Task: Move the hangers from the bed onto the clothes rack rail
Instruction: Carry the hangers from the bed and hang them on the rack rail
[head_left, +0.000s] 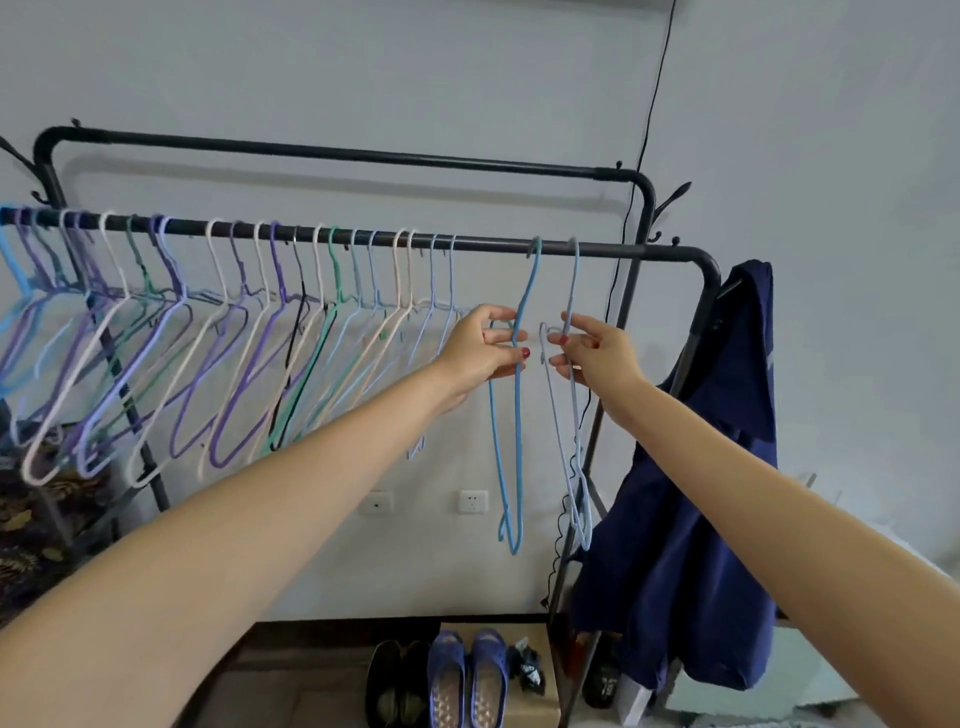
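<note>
A black clothes rack rail (493, 244) runs across the view, with several pastel wire hangers (218, 332) hooked along its left and middle. My left hand (485, 351) grips a blue hanger (517, 441) whose hook sits over the rail. My right hand (592, 353) pinches a pale lavender hanger (575, 441), its hook also over the rail just to the right of the blue one. A second pale hanger with a free hook seems to hang from my right fingers. The bed is not in view.
A higher black rail (337, 153) runs behind. A navy garment (691, 499) hangs off the rack's right end. Shoes (467, 680) and a cardboard box (530, 675) sit on the floor below. Wall sockets (474, 501) and a black cable (649, 119) are on the wall.
</note>
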